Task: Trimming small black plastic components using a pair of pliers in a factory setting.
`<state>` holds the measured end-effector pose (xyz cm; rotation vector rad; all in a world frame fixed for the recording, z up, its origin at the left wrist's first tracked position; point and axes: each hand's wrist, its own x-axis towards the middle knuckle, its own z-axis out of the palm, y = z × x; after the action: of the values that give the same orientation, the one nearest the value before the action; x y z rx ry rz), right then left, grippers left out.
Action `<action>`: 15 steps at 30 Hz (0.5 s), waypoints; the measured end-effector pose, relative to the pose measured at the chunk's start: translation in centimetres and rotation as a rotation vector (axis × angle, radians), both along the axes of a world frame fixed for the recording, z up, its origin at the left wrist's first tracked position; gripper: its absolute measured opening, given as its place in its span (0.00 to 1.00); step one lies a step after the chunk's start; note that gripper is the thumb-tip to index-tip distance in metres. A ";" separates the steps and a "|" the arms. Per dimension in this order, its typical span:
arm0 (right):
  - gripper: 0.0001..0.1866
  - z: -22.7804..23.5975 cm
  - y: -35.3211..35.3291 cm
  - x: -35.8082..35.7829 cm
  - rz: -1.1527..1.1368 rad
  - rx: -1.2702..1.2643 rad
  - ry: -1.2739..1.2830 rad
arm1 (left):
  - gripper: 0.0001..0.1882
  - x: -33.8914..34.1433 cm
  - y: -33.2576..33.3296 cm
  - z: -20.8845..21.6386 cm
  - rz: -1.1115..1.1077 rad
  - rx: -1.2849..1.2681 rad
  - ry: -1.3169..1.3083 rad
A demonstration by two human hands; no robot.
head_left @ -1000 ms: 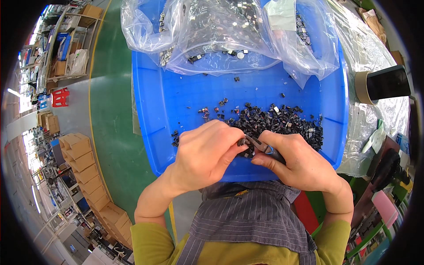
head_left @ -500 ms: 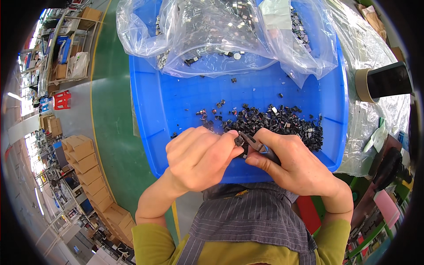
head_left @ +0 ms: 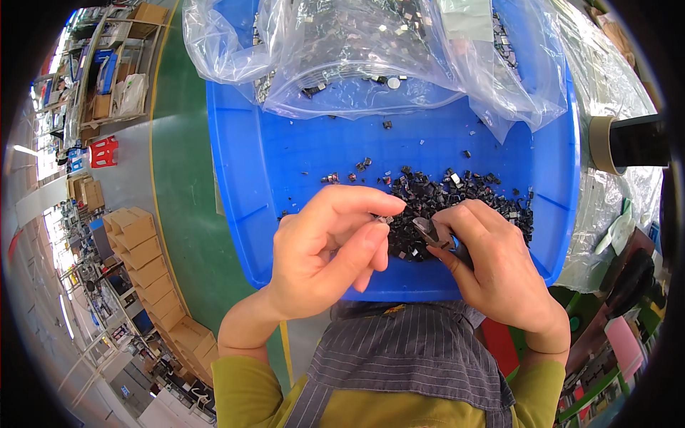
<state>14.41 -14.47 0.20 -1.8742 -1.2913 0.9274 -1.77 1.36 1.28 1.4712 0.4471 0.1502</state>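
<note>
Above the blue tray's (head_left: 285, 150) near edge, the left hand (head_left: 314, 250) loosely pinches a small part (head_left: 383, 219), left of the pliers (head_left: 428, 232) gripped, tips angled far-left, by the right hand (head_left: 492, 264).

Red stool (head_left: 104, 153) and cardboard boxes (head_left: 148, 273) at left, pink panel (head_left: 623, 346) at lower right

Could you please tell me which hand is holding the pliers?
The right hand holds the pliers, whose metal nose pokes from its grip; the left hand has no tool, just a small piece showing by its thumb.
</note>
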 end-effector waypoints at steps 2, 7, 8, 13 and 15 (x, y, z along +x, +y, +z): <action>0.12 -0.1 0.1 0.0 0.004 -0.011 -0.004 | 0.13 0.2 -0.6 0.1 0.055 -0.040 0.002; 0.15 -0.2 0.2 -0.1 0.028 -0.012 -0.052 | 0.13 0.3 -0.5 0.4 0.093 -0.103 0.055; 0.16 -0.2 0.3 -0.1 0.030 -0.019 -0.059 | 0.13 0.2 -0.4 0.4 0.096 -0.104 0.059; 0.18 -0.3 0.3 -0.2 0.037 -0.027 -0.090 | 0.14 0.0 -0.2 0.3 0.022 -0.078 0.052; 0.20 -0.3 0.3 -0.2 0.043 -0.023 -0.118 | 0.14 0.2 -0.3 0.4 0.035 -0.085 0.063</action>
<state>14.18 -14.13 -0.13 -1.9511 -1.4013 0.8687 -1.61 1.09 1.65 1.3880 0.5247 0.1114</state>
